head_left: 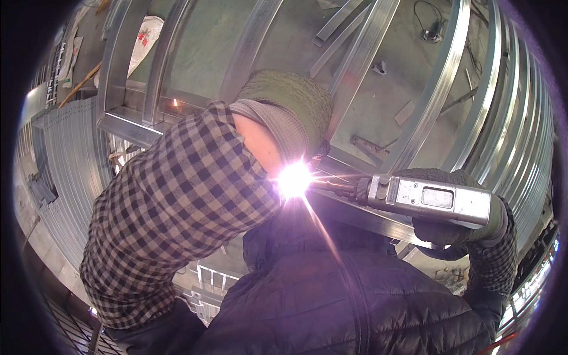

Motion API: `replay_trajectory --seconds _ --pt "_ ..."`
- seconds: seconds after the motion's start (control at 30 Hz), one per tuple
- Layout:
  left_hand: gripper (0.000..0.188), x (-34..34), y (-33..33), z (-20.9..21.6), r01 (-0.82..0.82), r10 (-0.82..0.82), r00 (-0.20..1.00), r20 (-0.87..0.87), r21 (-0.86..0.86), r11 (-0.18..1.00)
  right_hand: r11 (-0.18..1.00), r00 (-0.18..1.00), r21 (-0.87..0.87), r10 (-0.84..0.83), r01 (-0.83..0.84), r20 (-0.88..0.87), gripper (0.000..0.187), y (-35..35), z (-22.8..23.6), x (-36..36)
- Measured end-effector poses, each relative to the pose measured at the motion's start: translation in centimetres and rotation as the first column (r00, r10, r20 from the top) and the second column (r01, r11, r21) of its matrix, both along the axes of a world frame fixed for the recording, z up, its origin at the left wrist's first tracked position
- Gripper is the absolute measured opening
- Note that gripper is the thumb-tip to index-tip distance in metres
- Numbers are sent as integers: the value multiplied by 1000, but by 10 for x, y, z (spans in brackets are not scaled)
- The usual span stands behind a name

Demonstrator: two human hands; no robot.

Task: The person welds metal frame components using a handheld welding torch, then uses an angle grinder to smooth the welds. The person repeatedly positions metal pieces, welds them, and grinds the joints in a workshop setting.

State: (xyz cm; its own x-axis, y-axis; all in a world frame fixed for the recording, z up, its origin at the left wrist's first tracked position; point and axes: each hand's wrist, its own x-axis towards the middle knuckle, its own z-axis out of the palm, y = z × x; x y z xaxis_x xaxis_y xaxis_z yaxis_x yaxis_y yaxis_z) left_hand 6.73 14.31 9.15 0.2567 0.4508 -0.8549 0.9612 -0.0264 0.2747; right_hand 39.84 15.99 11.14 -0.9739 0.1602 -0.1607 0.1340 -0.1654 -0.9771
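Note:
My right hand (447, 232), in a dark green glove, is wrapped round a silver handheld welding torch (408, 195). From the torch's narrow tip, which points left, a blinding white-purple weld flash (294, 179) spreads and hides the joint beneath it. Just beyond the flash is my left hand (293, 97), in a green knit glove, over the metal frame. Its fingers are turned away and hidden, so what they touch cannot be made out. A shiny metal tube (378, 222) of the frame runs below the torch.
Long rectangular metal tubes (435, 77) cross the frame in parallel. Stacked metal profiles (71, 171) stand at the left. Loose metal strips (337, 35) and a black cabled tool (433, 32) lie on the floor beyond. A white sack (144, 44) rests at the far left.

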Motion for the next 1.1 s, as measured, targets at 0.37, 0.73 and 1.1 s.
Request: replay_trajectory --seconds 0.37,0.73,1.1 --pt "38 5 -11 4 -31 34 999 -14 137 990 993 1000 -121 11 -8 19 35 -6 -11 17" --pt "37 5 -11 12 2 -2 1000 -7 67 998 421 935 -857 56 296 351 27 0 -6 16" --pt "41 -10 -19 7 -50 56 998 -25 207 977 998 998 -57 -13 17 65 21 3 0 4"
